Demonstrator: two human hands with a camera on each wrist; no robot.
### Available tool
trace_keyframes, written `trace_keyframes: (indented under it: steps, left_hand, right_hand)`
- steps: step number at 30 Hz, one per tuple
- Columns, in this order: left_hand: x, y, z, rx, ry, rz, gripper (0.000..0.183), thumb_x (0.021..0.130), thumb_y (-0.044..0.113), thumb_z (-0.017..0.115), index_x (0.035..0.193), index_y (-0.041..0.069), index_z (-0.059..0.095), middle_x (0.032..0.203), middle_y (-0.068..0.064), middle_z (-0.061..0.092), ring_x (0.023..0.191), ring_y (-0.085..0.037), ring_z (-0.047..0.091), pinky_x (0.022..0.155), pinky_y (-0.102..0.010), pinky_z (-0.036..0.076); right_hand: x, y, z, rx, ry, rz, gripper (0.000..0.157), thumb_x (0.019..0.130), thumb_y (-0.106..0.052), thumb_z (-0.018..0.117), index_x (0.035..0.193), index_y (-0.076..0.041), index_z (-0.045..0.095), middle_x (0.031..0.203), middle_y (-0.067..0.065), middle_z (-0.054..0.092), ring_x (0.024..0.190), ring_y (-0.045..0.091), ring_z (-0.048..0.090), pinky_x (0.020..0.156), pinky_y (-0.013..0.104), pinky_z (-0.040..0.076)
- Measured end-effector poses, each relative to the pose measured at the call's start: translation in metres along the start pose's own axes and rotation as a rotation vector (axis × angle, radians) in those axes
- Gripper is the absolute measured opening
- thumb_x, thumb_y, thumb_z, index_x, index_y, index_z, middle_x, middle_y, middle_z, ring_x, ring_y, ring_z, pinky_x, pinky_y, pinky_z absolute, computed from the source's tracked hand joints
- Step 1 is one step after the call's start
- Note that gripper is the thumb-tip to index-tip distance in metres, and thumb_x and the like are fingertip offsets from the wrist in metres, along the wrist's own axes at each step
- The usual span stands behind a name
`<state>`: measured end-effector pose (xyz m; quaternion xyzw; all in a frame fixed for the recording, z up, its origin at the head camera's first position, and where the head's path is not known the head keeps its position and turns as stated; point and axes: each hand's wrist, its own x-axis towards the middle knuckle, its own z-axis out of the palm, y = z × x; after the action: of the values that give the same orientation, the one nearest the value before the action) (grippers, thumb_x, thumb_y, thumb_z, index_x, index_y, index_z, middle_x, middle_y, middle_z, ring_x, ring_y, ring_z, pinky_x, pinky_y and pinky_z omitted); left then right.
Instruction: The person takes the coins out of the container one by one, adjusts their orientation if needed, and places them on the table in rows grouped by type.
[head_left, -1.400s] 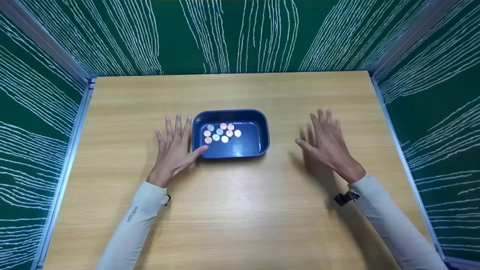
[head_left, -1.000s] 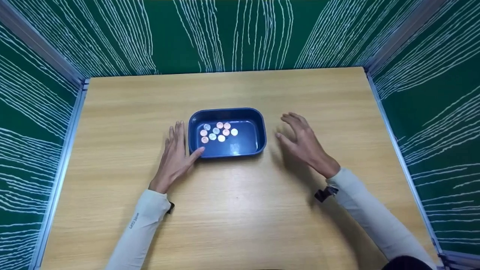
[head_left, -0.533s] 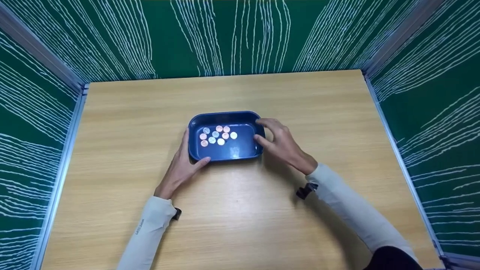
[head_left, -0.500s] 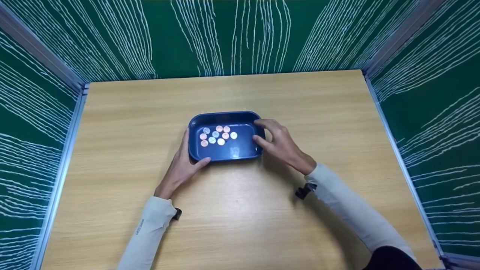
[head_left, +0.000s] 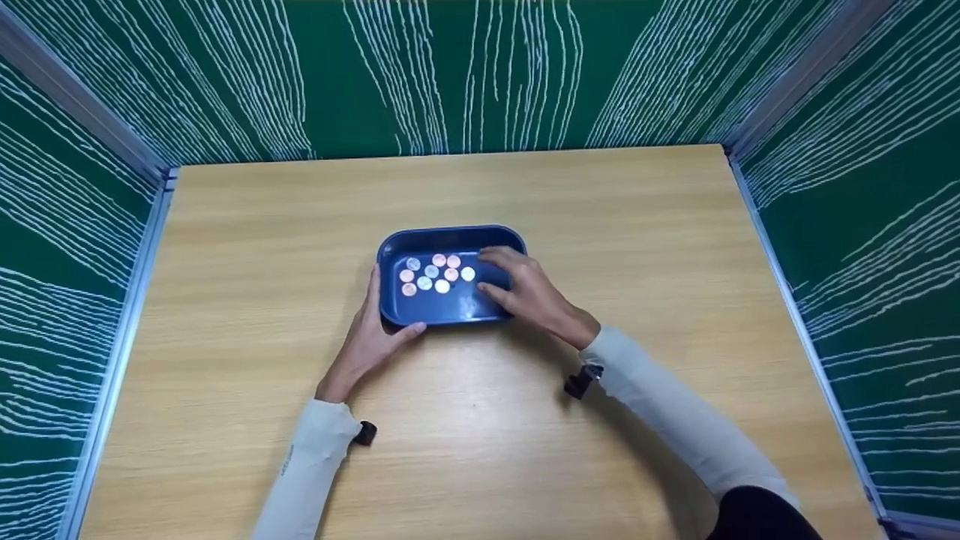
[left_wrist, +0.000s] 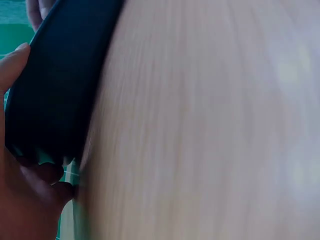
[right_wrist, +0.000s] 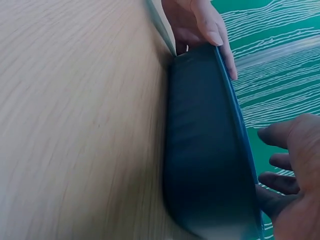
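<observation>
A dark blue tray (head_left: 420, 311) rests on the wooden table, with several copper and silver coins (head_left: 442, 286) spread flat in its left half. My left hand (head_left: 364, 341) grips its left end, thumb along the front wall. In the left wrist view that thumb (left_wrist: 12, 67) lies at the rim, and curled fingers (left_wrist: 47, 172) sit around the end wall. Over the tray's right part reaches my right hand (head_left: 536, 296), fingers loosely bent, thumb and index apart, near the rightmost silver coin (head_left: 468, 274). In the right wrist view it stands over the rim (right_wrist: 235, 107), holding nothing visible.
The wooden table (head_left: 247, 247) spreads around the tray. Green panels (head_left: 517, 90) with white wavy lines stand at the back and both sides, with metal posts (head_left: 810, 67) at the corners. Dark wrist cameras (head_left: 583, 381) sit below both hands.
My right hand has come leftward from the open table, past the tray's right rim, to above its inside. My left hand has closed round the left end. The coins keep their places.
</observation>
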<state>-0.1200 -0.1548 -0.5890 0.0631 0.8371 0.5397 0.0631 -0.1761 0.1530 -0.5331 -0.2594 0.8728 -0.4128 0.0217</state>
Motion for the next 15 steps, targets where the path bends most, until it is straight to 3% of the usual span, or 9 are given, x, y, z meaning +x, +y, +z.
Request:
trace_keyframes:
  steps: [9,15]
  left_hand:
    - [0.001,-0.001,0.007,-0.014,0.037,0.01,0.124,0.096,0.031,0.087,0.178,0.012,-0.004,0.185,-0.016,0.004,0.169,-0.037,0.015,0.135,-0.055,0.015]
    - [0.0,-0.002,0.005,-0.034,0.045,-0.01,0.124,0.096,0.035,0.087,0.178,0.014,-0.003,0.185,-0.015,0.005,0.169,-0.036,0.014,0.135,-0.054,0.015]
  right_hand:
    - [0.018,0.001,0.01,-0.111,-0.137,0.059,0.043,0.102,-0.008,0.079,0.141,0.009,0.069,0.144,0.024,0.068,0.14,0.039,0.061,0.123,0.052,0.044]
    - [0.037,-0.002,0.016,-0.19,-0.198,0.089,0.039,0.1,-0.004,0.078,0.136,0.009,0.072,0.13,0.025,0.073,0.123,0.038,0.067,0.11,0.05,0.054]
